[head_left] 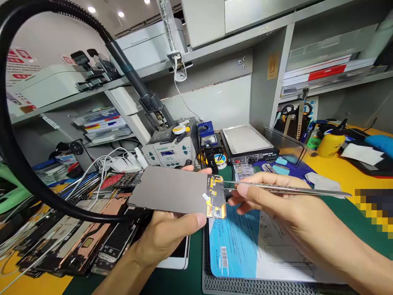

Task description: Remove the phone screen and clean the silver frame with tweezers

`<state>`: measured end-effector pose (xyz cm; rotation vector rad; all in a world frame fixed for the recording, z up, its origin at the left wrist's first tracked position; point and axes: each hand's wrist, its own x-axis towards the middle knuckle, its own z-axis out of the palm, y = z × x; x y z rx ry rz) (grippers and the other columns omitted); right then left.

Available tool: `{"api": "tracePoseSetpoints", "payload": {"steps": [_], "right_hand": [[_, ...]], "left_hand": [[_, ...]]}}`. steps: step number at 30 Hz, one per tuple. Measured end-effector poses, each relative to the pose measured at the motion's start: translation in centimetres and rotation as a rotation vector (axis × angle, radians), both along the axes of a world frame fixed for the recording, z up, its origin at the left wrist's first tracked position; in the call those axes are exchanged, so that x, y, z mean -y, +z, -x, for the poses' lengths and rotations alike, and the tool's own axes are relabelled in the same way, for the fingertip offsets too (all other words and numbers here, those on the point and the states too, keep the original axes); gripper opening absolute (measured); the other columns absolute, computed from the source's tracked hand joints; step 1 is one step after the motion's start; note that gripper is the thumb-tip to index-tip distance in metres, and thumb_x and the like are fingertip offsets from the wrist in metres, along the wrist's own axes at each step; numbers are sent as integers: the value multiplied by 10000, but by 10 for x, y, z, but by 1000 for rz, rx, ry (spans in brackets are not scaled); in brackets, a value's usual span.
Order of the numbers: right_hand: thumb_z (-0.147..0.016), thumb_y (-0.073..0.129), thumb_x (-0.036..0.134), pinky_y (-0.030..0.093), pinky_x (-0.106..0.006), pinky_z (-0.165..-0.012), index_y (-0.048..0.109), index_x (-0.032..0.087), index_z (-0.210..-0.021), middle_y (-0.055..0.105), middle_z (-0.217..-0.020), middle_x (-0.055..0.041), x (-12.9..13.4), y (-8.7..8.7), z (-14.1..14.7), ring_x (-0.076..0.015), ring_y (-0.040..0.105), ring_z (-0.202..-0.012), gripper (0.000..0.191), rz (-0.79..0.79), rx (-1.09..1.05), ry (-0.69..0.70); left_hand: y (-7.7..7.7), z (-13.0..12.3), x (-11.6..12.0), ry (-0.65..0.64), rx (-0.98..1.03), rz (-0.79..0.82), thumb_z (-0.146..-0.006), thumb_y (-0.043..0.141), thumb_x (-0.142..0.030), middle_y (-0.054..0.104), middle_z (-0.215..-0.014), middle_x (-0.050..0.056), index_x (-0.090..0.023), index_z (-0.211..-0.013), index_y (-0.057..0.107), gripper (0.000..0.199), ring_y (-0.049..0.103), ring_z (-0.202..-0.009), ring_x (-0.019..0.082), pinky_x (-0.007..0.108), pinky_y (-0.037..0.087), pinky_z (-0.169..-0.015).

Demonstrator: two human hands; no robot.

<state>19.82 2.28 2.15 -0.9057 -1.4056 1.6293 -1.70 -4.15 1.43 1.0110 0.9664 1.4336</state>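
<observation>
A grey phone screen panel (172,190), with yellow flex circuitry at its right end, lies across my left hand (172,229). The thumb presses its lower edge and some fingertips show behind its upper edge. Metal tweezers (276,189) are pinched between thumb and fingers of my right hand (273,200), their tips at the circuitry end of the panel. Whether the tips touch it I cannot tell. Below the hands, a blue and white package (235,246) rests on a grey perforated mat (245,287).
Disassembled phones (89,241) and cables crowd the left. A black flexible arm (6,123) loops across the left side. Behind stand a soldering station (168,152) and a flat heating plate (245,139). A yellow bottle (331,141) stands right.
</observation>
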Motion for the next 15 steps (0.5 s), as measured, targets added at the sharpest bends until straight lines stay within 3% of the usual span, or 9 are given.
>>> {"api": "tracePoseSetpoints", "payload": {"steps": [6, 11, 15], "right_hand": [[-789, 820, 515, 619, -373, -841, 819, 195, -891, 794, -1026, -109, 7, -1, 7, -294, 759, -931, 336, 128, -138, 12], [-821, 813, 463, 624, -348, -865, 821, 191, -901, 789, -1073, -108, 9, 9, 7, -289, 747, -1003, 284, 259, -140, 96], [-809, 829, 443, 611, -308, -864, 798, 179, -815, 791, -1061, -115, 8, 13, 6, -282, 725, -1061, 265, 302, -133, 109]], "left_hand": [[4, 1, 4, 101, -152, -17, -769, 792, -222, 518, -1537, 18, -380, -1382, 479, 706, 489, -1405, 321, 523, 409, -1172], [7, 0, 8, 140, -182, 31, -785, 802, -304, 450, -1588, -23, -431, -1498, 364, 846, 463, -1428, 296, 447, 474, -1140], [5, 0, 11, 171, -235, 37, -783, 814, -322, 470, -1575, 2, -407, -1551, 289, 934, 485, -1407, 299, 442, 484, -1133]]}}
